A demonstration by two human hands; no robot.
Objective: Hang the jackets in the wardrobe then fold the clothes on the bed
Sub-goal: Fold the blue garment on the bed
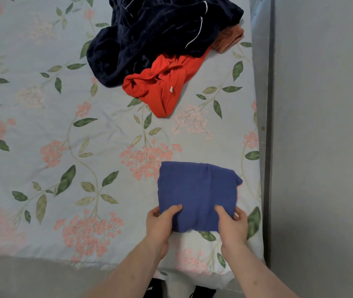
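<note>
A blue garment [197, 190] lies folded into a square near the bed's front right corner. My left hand [160, 224] grips its near left edge, thumb on top and fingers underneath. My right hand [232, 224] grips its near right edge the same way. Farther back on the bed [42, 125] sits a heap of unfolded clothes: a dark navy velvet garment with white piping [156, 35], a crumpled red garment [162, 87] in front of it, and a rust-coloured piece [227, 39] poking out at the right.
The bed carries a pale floral sheet and its left half is bare sheet. A grey wall [321, 125] runs along the bed's right side. The bed's front edge and grey floor [31, 278] are below, with my black shoes [154, 289] at the bottom.
</note>
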